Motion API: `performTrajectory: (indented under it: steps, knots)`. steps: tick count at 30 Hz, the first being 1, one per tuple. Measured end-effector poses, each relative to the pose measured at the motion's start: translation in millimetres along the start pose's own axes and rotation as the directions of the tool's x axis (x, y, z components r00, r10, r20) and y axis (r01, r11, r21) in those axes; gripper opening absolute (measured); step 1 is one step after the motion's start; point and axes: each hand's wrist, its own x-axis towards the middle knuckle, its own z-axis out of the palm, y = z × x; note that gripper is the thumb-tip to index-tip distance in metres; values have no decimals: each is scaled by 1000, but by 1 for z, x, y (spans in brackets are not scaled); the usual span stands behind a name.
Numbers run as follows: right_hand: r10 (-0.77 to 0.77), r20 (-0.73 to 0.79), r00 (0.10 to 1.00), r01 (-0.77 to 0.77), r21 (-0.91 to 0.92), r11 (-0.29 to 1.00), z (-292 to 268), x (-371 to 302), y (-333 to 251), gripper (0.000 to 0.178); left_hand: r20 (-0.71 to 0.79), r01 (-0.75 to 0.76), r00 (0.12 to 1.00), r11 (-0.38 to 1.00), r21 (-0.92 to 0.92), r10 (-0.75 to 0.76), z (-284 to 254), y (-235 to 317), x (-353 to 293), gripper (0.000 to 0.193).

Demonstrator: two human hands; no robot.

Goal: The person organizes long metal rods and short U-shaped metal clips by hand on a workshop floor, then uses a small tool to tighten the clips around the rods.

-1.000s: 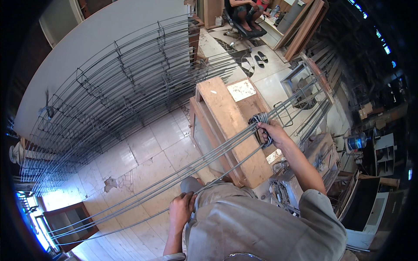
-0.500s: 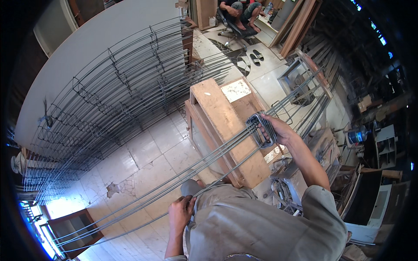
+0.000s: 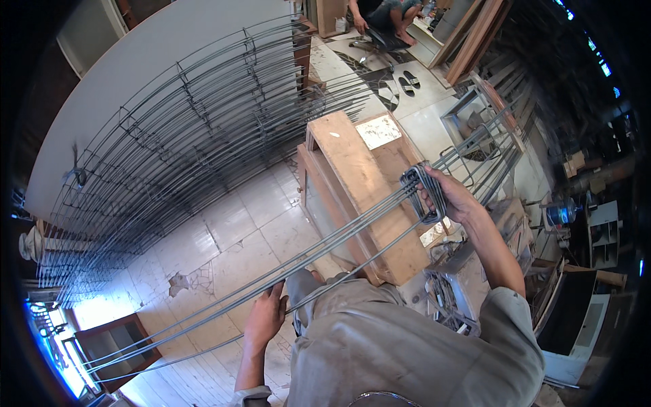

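Observation:
Several long grey steel rods (image 3: 339,239) slant across in front of me, from the lower left up to the right. My right hand (image 3: 449,193) is closed around a stack of rectangular steel stirrups (image 3: 423,195), which ring the rods above a wooden cabinet. Lower left, my left hand (image 3: 264,317) is on the rods, its fingers closed at the upper group. Its palm crosses the lower, separate rod, and its fingertips are partly hidden.
Tied rebar cages (image 3: 196,129) lean against a pale panel at the left. Below the rods stands a wooden cabinet (image 3: 369,203). A metal frame (image 3: 468,119) sits under the rods' far end. A person (image 3: 390,17) sits at the back, near sandals (image 3: 409,83). Scrap and boxes crowd the right.
My left hand has shifted left and up from the lower rod to the upper rods. My right hand still grips the stirrups. The whole view has shifted slightly.

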Motion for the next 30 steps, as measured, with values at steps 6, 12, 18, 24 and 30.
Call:
performTrajectory:
  steps: [6, 12, 18, 24, 30]
  knots:
    - [11, 93, 996, -3, -79, 997, 22, 2, -1, 43, -21, -62, 998, 981, 182, 67, -10, 8, 8, 86]
    - [79, 125, 989, -68, -89, 994, 56, 3, 10, 45, 25, -114, 993, 967, 226, 112, -13, 1, 16, 87]
    - [133, 176, 975, -116, -103, 988, 80, 2, 26, 41, 46, -155, 988, 958, 240, 148, -14, 0, 22, 85]
    - [121, 184, 975, -110, -71, 991, 93, -3, 36, 42, 85, -140, 988, 969, 205, 125, -11, -4, 24, 83]
    - [100, 254, 962, -80, -88, 993, 98, -5, 42, 42, 29, -212, 977, 946, 244, 211, -14, 0, 24, 81]
